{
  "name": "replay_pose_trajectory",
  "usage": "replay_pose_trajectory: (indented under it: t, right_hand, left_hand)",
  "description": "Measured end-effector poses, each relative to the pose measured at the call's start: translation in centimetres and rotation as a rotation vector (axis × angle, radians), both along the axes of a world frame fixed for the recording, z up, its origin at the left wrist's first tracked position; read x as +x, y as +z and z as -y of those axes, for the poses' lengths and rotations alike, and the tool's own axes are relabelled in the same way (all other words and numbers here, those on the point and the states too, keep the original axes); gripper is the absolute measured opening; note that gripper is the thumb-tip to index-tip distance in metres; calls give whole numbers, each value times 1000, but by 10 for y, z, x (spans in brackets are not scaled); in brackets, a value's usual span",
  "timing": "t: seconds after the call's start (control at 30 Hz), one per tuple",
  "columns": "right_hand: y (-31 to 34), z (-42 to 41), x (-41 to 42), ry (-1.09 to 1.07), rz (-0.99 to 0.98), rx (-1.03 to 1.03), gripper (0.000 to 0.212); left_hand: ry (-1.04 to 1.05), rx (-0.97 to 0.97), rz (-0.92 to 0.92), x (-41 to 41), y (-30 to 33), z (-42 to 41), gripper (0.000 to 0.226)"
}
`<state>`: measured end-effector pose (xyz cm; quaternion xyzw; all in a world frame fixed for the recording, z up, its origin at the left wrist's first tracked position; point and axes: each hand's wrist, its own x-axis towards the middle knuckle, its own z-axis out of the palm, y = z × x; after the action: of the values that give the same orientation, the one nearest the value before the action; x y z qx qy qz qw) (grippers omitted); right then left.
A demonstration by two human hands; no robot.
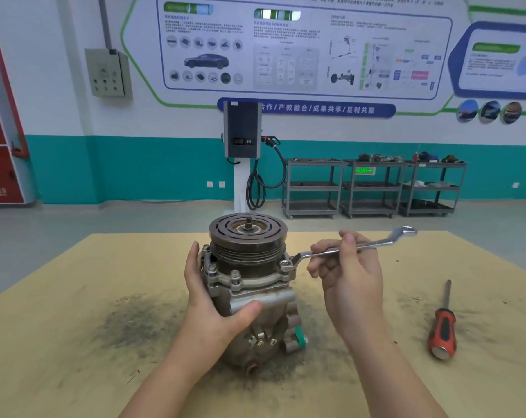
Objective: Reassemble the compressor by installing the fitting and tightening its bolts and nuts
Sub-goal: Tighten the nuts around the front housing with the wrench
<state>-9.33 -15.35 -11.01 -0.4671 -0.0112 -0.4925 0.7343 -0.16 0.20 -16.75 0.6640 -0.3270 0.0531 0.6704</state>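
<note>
Standing upright near the middle of the desk (74,327), the compressor (249,285) has its grooved pulley (248,233) on top and a bare threaded shaft poking up from the hub. The left hand (208,297) wraps around the housing, thumb pressed across the front, holding the body steady. The right hand (346,267) pinches the shank of an offset ring wrench (346,247), whose ring end sits over a flange bolt (285,263) on the right side of the body, just under the pulley. So both grips are closed on something: the left on the compressor, the right on the wrench.

The weak point, to my eye, is that right-hand hold. It looks like a light fingertip pinch about halfway along the shank rather than a full fist at the far end, so a hard pull could let the wrench twist out of the fingers. If the ring is not seated square and fully down on the bolt head, it may ride up and round the corners. I cannot tell from here how deep it sits.

The compressor rests on a narrow base and is held by one hand only; a strong sideways tug on the wrench could tip or spin it on the gritty, dust-smeared desk. The pulley rim sits close above the ring, so knuckles or the wrench could knock it on a slip.

A red-handled screwdriver (442,327) lies well apart towards the right edge, out of the swing.
</note>
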Motion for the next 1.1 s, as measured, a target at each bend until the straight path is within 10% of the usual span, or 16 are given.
replay_pose_trajectory:
  t: [0.27,0.4,0.77,1.0,1.1]
  right_hand:
    - [-27,-33,7,-522,201,-957,14]
    - [-23,-42,8,-557,174,-1119,19]
    - [0,-14,-5,-43,78,12,20]
    - [0,4,2,202,11,211,17]
    - [-9,-8,3,-6,86,27,17]
  left_hand:
    - [34,16,69,15,-12,6,118]
    - [65,-17,70,20,-11,13,121]
    - [17,10,22,9,-10,4,108]
    - [40,14,29,9,-9,3,107]
    - [33,11,14,7,-6,3,108]
